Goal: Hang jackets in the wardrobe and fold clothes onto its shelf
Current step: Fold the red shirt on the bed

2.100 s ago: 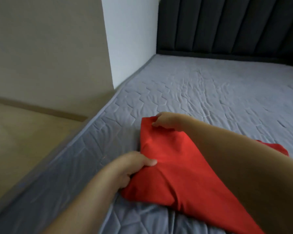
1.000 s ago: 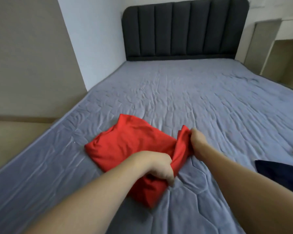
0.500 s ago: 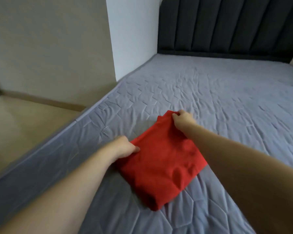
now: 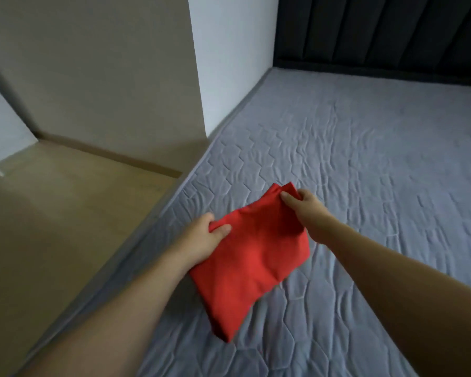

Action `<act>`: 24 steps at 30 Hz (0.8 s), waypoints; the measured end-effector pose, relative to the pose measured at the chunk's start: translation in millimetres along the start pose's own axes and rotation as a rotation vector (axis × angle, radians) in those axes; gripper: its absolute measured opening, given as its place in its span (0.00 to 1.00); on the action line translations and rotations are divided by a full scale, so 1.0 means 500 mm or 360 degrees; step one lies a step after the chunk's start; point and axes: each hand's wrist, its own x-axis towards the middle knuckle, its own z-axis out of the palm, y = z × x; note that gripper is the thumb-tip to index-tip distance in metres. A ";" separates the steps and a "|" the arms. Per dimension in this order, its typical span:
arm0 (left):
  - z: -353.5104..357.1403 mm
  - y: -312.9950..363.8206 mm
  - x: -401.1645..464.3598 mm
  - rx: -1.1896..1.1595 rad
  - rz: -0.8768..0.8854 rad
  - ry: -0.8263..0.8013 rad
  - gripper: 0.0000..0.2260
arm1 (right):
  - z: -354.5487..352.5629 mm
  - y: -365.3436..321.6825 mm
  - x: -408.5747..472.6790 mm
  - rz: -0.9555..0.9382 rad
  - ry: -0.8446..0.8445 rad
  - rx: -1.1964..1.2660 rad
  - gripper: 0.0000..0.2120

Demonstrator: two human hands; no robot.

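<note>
At the frame's center, the folded red garment [image 4: 252, 257] lies on the grey mattress [image 4: 365, 159], the left hand [image 4: 204, 240] and right hand [image 4: 301, 204] each pinching 1 far corner, probably to lift it without unfolding.

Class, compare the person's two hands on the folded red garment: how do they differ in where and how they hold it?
The left hand grips the red garment at its near-left edge, by the mattress side; the right hand pinches its far corner. The left hand's thumb lies on top of the cloth; the right hand's fingertips bunch the corner upward. Both hold the same folded garment.
</note>
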 end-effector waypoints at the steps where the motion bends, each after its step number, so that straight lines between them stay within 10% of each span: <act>1: -0.077 0.035 -0.020 0.0088 -0.0019 -0.0035 0.17 | -0.012 -0.067 -0.037 -0.0013 -0.0006 0.0108 0.14; 13: -1.210 0.323 -0.372 0.0944 0.0128 0.0440 0.19 | 0.143 -1.154 -0.405 -0.0504 -0.0398 0.0367 0.11; 24: -1.822 0.143 -0.603 0.1309 -0.0131 0.0884 0.08 | 0.608 -1.655 -0.580 -0.0950 -0.0392 0.0396 0.16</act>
